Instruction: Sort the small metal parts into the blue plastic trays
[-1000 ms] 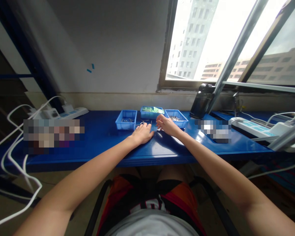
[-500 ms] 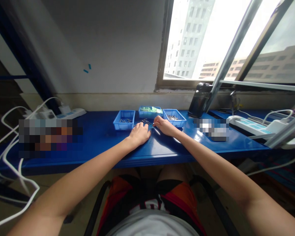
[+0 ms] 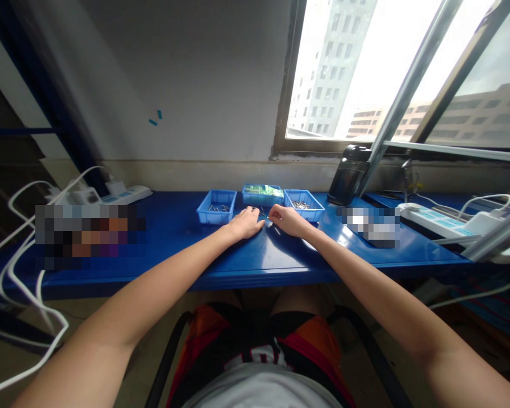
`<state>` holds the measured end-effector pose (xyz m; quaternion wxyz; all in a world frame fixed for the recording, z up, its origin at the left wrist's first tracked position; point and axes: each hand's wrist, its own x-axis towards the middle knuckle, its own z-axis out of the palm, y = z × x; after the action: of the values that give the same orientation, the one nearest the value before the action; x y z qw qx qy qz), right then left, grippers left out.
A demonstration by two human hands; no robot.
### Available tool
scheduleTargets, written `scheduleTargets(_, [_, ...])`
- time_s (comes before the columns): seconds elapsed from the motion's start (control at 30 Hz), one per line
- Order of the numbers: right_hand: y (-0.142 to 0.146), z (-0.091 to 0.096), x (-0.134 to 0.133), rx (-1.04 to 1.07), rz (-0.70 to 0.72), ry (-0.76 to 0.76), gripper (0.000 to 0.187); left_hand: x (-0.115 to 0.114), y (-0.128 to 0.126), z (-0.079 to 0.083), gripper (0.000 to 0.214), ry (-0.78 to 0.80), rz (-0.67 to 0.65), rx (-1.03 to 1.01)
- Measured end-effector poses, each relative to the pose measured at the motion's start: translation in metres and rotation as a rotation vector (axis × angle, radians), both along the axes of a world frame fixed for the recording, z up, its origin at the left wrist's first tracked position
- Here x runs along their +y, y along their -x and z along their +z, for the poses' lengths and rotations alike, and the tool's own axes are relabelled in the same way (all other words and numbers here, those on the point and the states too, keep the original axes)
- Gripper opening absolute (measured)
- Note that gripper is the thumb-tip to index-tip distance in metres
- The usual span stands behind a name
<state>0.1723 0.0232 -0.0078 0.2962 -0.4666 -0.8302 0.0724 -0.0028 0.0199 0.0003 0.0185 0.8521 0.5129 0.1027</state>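
My left hand (image 3: 245,222) lies flat on the blue bench (image 3: 174,238) with its fingers stretched out over small loose metal pins (image 3: 261,213). My right hand (image 3: 285,220) rests just to its right, fingers curled in a pinch; what they hold is too small to make out. Three small blue trays stand just beyond the hands: a left tray (image 3: 217,207) with a few pins, a middle tray (image 3: 262,194) with green parts, and a right tray (image 3: 305,205) with metal pieces.
A black jar (image 3: 345,175) stands at the window sill right of the trays. White power strips lie at the left (image 3: 119,195) and right (image 3: 440,218), with white cables (image 3: 21,272) looping off the left end. A window frame bar (image 3: 402,99) slants above.
My left hand has slid forward towards the trays and flattened over the pins. My right hand has shifted slightly and stays pinched beside it.
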Motion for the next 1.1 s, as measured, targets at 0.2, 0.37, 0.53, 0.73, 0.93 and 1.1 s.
scheduleTargets(0.2, [-0.003,-0.001,0.002,-0.093,-0.010,0.052,0.008,-0.007,-0.005,0.000,0.030,-0.176,-0.035,0.033])
scheduleTargets(0.37, [-0.003,-0.001,0.002,-0.020,0.023,0.129,0.015,-0.020,0.001,0.001,0.026,-0.154,-0.054,0.035])
scheduleTargets(0.53, [-0.002,0.002,-0.001,0.047,0.060,0.210,0.016,-0.018,0.008,-0.003,0.024,-0.116,-0.102,-0.071])
scheduleTargets(0.73, [-0.004,0.008,-0.001,-0.024,0.070,0.183,0.014,-0.015,0.007,-0.005,0.022,-0.085,-0.098,-0.185])
scheduleTargets(0.93, [-0.007,0.011,-0.007,-0.093,0.099,0.145,0.019,-0.010,0.009,-0.007,0.025,-0.079,-0.123,-0.264])
scheduleTargets(1.1, [-0.008,0.000,-0.009,-0.098,0.116,-0.002,0.020,-0.010,0.009,-0.009,0.024,-0.098,-0.206,-0.335])
